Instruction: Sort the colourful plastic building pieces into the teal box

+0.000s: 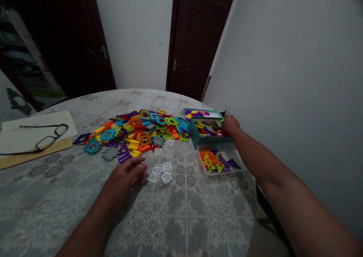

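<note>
My left hand point(132, 172) rests over the tablecloth with its fingers loosely curved and apart, holding nothing. Just right of it lie several small white window-shaped pieces point(159, 168). Beyond the hand spreads a large heap of colourful plastic building pieces point(137, 124), many shaped like toothed plates. My right hand point(231, 124) reaches to the right end of a teal box point(198, 137) that holds more mixed pieces. Its fingers are hidden there, so what they hold does not show. In front of that box, a clear plastic container point(219, 172) holds orange, yellow and purple pieces.
A teal box lid point(184, 110) with a few pieces in it sits behind the box. Eyeglasses point(48, 141) lie on paper point(14, 130) over a wooden board point(61, 145) at the left. A white wall point(297, 79) rises close on the right.
</note>
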`<state>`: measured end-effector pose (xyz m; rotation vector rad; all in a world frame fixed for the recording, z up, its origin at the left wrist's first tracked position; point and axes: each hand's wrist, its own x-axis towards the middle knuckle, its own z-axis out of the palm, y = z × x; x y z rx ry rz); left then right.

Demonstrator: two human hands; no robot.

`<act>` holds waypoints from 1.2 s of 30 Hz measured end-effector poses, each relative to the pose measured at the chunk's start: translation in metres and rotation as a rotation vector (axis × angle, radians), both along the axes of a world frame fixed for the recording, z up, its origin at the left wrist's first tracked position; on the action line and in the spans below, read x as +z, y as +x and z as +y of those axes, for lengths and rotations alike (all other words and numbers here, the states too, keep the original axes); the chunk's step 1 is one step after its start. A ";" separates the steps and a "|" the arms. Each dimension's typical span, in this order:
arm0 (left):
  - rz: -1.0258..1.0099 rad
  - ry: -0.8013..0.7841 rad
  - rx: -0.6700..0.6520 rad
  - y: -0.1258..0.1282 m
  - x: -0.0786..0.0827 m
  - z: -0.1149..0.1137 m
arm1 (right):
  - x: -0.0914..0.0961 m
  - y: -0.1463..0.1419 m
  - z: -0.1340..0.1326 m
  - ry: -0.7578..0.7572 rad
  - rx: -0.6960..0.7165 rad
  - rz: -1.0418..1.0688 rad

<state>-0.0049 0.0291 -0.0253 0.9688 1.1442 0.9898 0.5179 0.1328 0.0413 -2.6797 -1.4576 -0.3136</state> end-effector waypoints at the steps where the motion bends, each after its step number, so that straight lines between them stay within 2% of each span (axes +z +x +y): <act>1: 0.005 0.000 0.002 0.000 0.001 0.000 | 0.000 0.002 0.002 -0.006 -0.009 0.008; 9: 0.031 0.024 -0.003 0.000 0.004 -0.002 | 0.005 0.016 0.008 -0.071 0.024 0.074; 12: 0.022 0.021 0.001 0.000 0.003 -0.001 | 0.001 0.016 0.010 -0.056 0.034 0.077; 17: 0.031 0.026 -0.018 0.000 0.003 -0.002 | -0.004 0.014 0.010 -0.009 -0.028 0.076; 23: 0.024 0.042 0.031 0.004 0.009 -0.005 | 0.009 -0.002 -0.002 0.039 -0.021 0.053; 26: 0.034 0.066 0.080 0.005 0.009 -0.005 | 0.026 -0.033 -0.012 0.152 0.079 0.017; 30: 0.076 0.125 0.161 0.003 0.008 -0.003 | 0.049 -0.113 -0.038 0.302 0.384 0.068; 33: 0.097 0.148 0.220 0.001 0.009 -0.004 | 0.051 -0.188 -0.063 0.211 0.686 0.238; 36: 0.144 0.175 0.308 -0.001 0.012 -0.005 | 0.036 -0.255 -0.071 0.104 0.986 0.334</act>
